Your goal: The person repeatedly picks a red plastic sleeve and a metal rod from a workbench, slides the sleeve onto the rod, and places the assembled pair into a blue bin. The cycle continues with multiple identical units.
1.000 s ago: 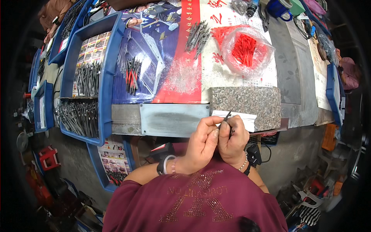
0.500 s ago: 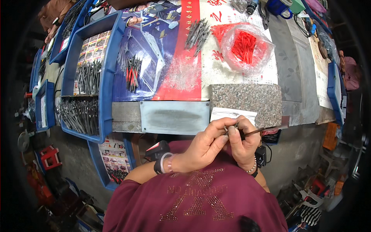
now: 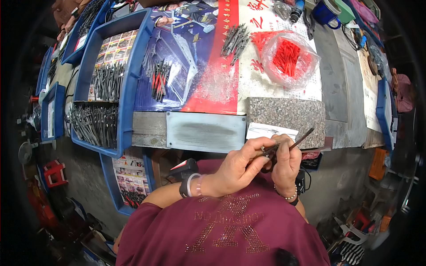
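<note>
Blue plastic tray [image 3: 126, 111] holds slim grey-black pieces [image 3: 94, 126]. Left hand [image 3: 243, 165] pinches lower end of slender dark rod [image 3: 305, 136]; right hand [image 3: 287, 167] clamped on its middle, close together before speckled granite slab [image 3: 288, 115]. Step: likely two-handed adjusting; next move calls for steady pinch.

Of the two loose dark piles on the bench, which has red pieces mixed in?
The left pile, beside the large blue tray, mixes red with black; the right pile shows only grey and black.
</note>
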The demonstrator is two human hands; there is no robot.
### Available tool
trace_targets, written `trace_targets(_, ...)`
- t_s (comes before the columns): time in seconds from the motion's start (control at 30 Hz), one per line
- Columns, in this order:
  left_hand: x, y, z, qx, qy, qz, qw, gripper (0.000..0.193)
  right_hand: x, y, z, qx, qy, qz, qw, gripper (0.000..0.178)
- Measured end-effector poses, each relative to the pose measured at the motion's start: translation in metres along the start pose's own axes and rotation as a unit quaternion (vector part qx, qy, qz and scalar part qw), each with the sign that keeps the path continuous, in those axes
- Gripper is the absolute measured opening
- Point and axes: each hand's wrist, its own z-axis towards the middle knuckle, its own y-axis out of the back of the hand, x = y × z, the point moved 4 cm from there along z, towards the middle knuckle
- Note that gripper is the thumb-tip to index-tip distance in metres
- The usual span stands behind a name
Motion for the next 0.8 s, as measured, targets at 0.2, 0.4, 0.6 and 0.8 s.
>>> trace_targets(0.2,-0.008,0.007,-0.004,-0.042,-0.008,0.069,0.997,0.052,-0.003,0.008,0.002,-0.028,-0.016,0.051,0.998,0.024)
trace_targets(0.4,-0.008,0.015,-0.013,-0.044,-0.016,0.116,0.992,0.053,-0.010,0.012,0.006,-0.055,-0.046,0.137,0.988,0.026)
trace_targets(0.6,-0.004,0.018,-0.019,-0.044,0.023,0.067,0.996,0.050,-0.013,0.010,0.005,-0.061,-0.066,0.143,0.986,0.025)
trace_targets(0.8,0.003,0.023,-0.022,-0.023,0.080,-0.037,0.996,0.046,-0.012,0.003,0.002,-0.027,-0.030,0.071,0.997,0.023)
